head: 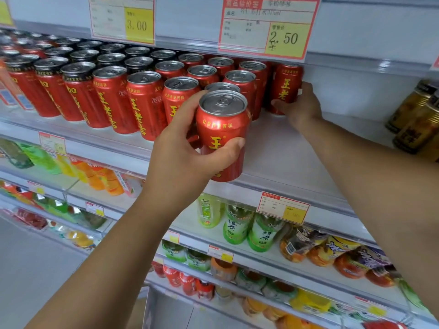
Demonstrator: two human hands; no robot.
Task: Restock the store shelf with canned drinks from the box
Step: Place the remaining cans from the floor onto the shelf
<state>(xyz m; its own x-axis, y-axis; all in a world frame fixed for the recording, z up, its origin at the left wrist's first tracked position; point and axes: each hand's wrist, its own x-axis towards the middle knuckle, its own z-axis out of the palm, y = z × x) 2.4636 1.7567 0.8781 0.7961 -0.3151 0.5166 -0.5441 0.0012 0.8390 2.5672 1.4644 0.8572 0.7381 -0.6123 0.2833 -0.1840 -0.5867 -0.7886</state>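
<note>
Here, left hand [190, 148] grips a silver-topped red can [223, 124]; right hand [299, 108] clasps a shelved can [286, 86]

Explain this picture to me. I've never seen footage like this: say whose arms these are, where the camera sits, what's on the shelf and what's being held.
There is no machine here. A person wears one wide-angle camera on the head, so you look forward and down at their own two hands. The left hand grips a red can, lifted in front of the shelf. The right hand reaches deeper and grips a second can at the right end of the rows of the same red cans. A price tag reading 2.50 hangs above. One level down stand green bottles.
</note>
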